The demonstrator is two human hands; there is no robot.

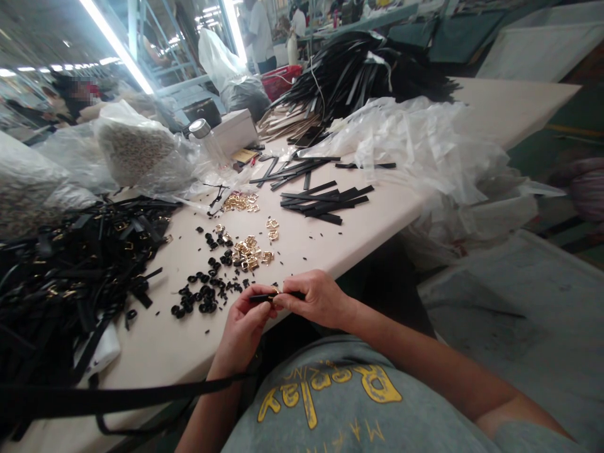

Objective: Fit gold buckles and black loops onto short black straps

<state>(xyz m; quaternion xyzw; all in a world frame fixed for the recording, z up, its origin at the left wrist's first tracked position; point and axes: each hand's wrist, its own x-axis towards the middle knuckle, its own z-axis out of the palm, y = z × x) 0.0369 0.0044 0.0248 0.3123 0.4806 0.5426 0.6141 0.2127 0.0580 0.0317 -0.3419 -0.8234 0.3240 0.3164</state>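
Both hands meet at the near edge of the beige table. My left hand pinches one end of a short black strap. My right hand grips the strap's other end, where a small gold buckle shows between the fingertips. Just beyond the hands lie several gold buckles and several small black loops. A long black strap runs under my left wrist toward the left.
A big heap of black straps with buckles fills the left side. Loose black strips lie mid-table, more gold buckles behind. Clear plastic bags, a white box and a pile of black strips stand farther back. People work in the background.
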